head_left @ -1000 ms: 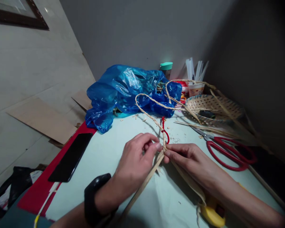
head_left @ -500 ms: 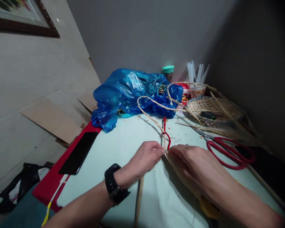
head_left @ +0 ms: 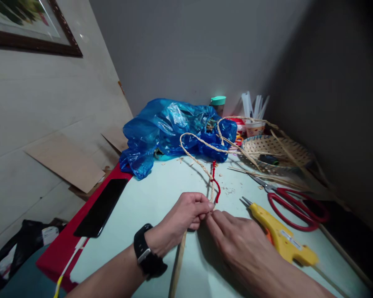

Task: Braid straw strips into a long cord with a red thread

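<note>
My left hand (head_left: 191, 211), with a black watch on its wrist, pinches the near end of a pale braided straw cord (head_left: 199, 162). Close against it, my right hand (head_left: 233, 234) is closed at the same spot, its fingertips on the cord's strands. The cord runs away from my fingers and loops up over a blue plastic bag. A red cord (head_left: 218, 190) is joined to the braid just beyond my fingers. From under my left hand a flat straw strip (head_left: 178, 265) reaches toward me. What lies between my fingertips is mostly hidden.
A yellow glue gun (head_left: 282, 236) and red-handled scissors (head_left: 294, 207) lie on the right. Behind them stands a woven basket (head_left: 251, 145), near a cup of clear sticks (head_left: 255, 128). The blue plastic bag (head_left: 168, 128) fills the back; a black phone (head_left: 102, 207) lies left.
My right hand has moved left and down, uncovering the glue gun. Both hands remain together at the cord's near end. The view has tilted slightly upward.
</note>
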Tool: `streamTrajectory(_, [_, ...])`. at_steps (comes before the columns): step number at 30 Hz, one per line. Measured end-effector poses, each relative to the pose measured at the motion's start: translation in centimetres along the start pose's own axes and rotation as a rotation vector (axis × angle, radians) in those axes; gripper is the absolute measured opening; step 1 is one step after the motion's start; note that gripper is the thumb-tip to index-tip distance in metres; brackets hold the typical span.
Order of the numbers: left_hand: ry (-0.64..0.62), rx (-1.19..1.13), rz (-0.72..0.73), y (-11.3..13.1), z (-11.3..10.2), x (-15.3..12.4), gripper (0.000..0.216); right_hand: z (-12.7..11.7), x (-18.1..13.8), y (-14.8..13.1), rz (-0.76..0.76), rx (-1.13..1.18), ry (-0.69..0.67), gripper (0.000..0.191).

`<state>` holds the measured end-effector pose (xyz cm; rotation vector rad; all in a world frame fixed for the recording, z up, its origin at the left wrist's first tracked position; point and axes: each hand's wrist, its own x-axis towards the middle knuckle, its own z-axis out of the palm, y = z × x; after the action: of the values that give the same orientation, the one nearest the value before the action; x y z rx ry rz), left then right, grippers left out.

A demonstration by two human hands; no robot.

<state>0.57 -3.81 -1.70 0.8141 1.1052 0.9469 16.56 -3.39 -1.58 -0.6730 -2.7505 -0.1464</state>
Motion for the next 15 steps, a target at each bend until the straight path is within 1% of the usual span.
streamTrajectory(2, [-0.003,0.018,0.006,0.3,-0.2,-0.1,0.022,-1.0,0.3,0.7,0.062,0.222,-0.027,0.018])
streamTrajectory(3, [-0.013,0.015,0.014,0.5,-0.2,-0.2,0.021,-1.5,0.5,1.2,0.133,0.346,-0.017,0.013])
streamTrajectory(4, [-0.029,0.007,0.025,0.7,-0.2,-0.3,0.020,-2.0,0.8,1.7,0.227,0.455,0.002,0.014])
streamTrajectory(6, [-0.056,0.001,0.050,1.0,-0.2,-0.5,0.017,-2.5,1.2,2.8,0.412,0.628,0.016,0.023])
streamTrajectory(7, [-0.062,0.016,0.058,1.1,-0.2,-0.5,0.016,-2.4,1.4,3.1,0.477,0.716,-0.011,0.028])
streamTrajectory(9, [-0.053,0.096,0.079,1.0,-0.2,-0.6,0.015,-1.8,1.7,3.4,0.545,0.939,-0.129,0.035])
streamTrajectory(11, [-0.025,0.222,0.125,0.8,-0.2,-0.5,0.015,-0.8,1.9,3.3,0.620,1.160,-0.210,0.036])
streamTrajectory(12, [-0.014,0.289,0.156,0.6,-0.3,-0.5,0.017,-0.4,1.9,3.1,0.667,1.228,-0.219,0.036])
streamTrajectory(13, [-0.007,0.356,0.187,0.5,-0.3,-0.5,0.018,0.0,1.9,3.0,0.701,1.262,-0.216,0.035])
streamTrajectory(15, [-0.004,0.494,0.231,0.6,-0.2,-0.6,0.023,0.6,1.8,3.0,0.717,1.235,-0.197,0.035])
